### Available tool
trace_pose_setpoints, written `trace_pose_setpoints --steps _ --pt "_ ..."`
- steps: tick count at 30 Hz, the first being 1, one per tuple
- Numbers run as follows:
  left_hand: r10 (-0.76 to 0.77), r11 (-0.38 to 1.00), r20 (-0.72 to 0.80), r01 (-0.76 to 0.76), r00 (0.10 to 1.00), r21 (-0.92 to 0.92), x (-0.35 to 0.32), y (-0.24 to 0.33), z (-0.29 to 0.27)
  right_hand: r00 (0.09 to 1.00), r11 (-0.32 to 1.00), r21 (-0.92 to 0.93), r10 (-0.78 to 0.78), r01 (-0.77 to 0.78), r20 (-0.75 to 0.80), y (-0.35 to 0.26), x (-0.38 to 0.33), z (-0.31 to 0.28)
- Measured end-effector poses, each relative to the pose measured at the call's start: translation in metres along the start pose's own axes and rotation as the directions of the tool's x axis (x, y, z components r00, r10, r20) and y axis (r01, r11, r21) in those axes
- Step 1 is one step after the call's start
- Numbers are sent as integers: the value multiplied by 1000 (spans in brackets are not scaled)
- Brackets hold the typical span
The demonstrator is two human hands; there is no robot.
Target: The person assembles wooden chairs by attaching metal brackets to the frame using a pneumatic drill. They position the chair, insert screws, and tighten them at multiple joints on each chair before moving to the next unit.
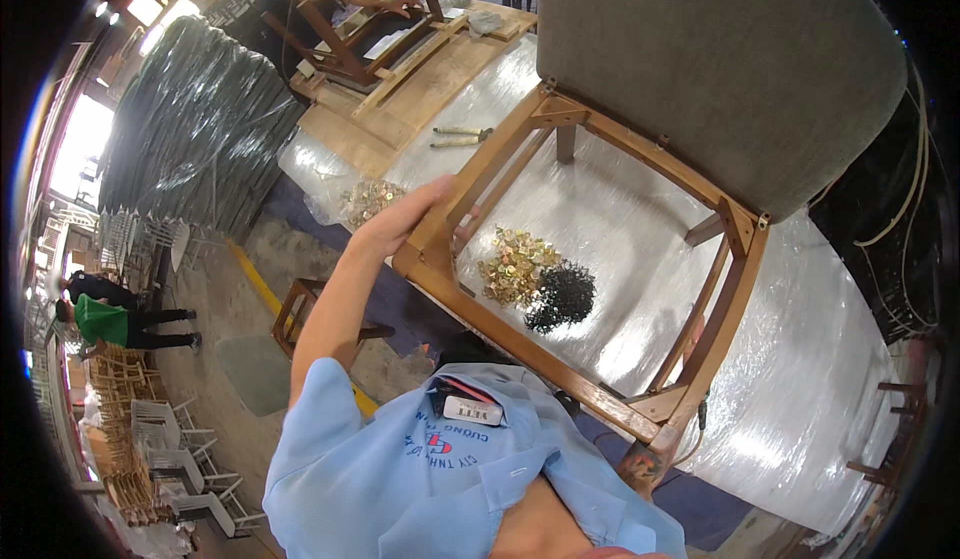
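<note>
Chair frame (540,355) | film-covered table (800,369) | concrete floor (212,304), yellow line (252,274)

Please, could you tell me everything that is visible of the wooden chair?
The chair has a brown, smooth-looking wooden frame with an open seat. Triangular corner blocks brace it, and legs and side stretchers show below. A grey, apparently fabric-covered backrest rises at the far end. It is turned at an angle above the plastic-covered table; whether all its legs touch is unclear. The left hand grips its left side; the right hand, mostly hidden, is at its right side.
</note>
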State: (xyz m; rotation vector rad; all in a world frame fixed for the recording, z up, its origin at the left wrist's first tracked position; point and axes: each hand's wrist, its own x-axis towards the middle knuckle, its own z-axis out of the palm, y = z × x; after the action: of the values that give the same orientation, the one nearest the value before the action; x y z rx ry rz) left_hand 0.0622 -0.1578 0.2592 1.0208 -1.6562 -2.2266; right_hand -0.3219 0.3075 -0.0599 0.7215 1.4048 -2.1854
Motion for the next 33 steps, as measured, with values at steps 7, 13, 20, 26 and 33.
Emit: trace_pose_setpoints --steps 7,13,20,26,33 --pt "-4 898 45 -16 999 440 34 5 -21 980 897 -441 59 33 192 -39 -128 144" --pt "139 789 30 -129 990 601 44 78 -98 975 910 -388 -68 148 213 -3 -169 244" --pt "286 669 7 -205 958 715 61 198 -255 937 930 -315 -74 188 340 90 -217 464" --pt "330 325 28 -141 944 935 177 224 -412 872 994 -104 34 19 489 231 -174 576" --pt "590 187 -267 192 762 963 238 188 -518 803 896 -152 -285 417 523 288 -202 672"
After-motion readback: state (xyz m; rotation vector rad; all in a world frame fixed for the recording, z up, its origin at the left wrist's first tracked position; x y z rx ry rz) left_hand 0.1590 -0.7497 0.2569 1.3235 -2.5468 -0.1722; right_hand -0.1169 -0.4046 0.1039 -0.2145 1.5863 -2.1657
